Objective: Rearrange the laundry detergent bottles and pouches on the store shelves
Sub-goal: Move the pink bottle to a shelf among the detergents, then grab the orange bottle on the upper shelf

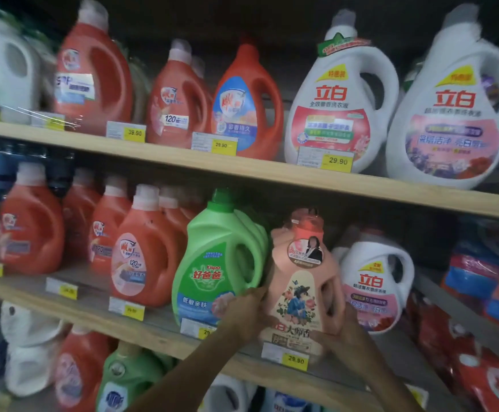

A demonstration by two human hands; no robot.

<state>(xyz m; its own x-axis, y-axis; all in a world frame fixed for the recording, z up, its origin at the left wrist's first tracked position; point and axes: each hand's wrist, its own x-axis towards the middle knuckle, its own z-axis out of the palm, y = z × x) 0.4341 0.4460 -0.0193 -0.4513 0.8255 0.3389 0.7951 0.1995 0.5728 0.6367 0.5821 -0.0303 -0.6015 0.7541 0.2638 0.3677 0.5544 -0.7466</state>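
- A peach-pink detergent bottle (pixel 301 281) stands upright, label outward, at the front of the middle shelf (pixel 159 330), between a green bottle (pixel 212 263) and a white bottle (pixel 373 281), directly above a yellow 29.90 price tag (pixel 296 359).
- The person's left grip (pixel 248 307) clasps the lower left flank, its fingers tucked into the narrow gap beside the green bottle. The right grip (pixel 340 325) curls around the handle side.
- The hands and the tag hide the base, so it cannot be told whether it rests fully on the board.
- The step appears to be seating and squaring the bottle. Judged from here, it goes best with both hands kept low, the base slid fully onto the board, the label kept facing forward and centred over its tag, and the left fingers drawn out without nudging the green neighbour.
- Red-orange bottles (pixel 144 257) fill the row to the left, and red pouches (pixel 480 373) lie to the right.
- Large white bottles (pixel 340 99) line the upper shelf (pixel 165 153).
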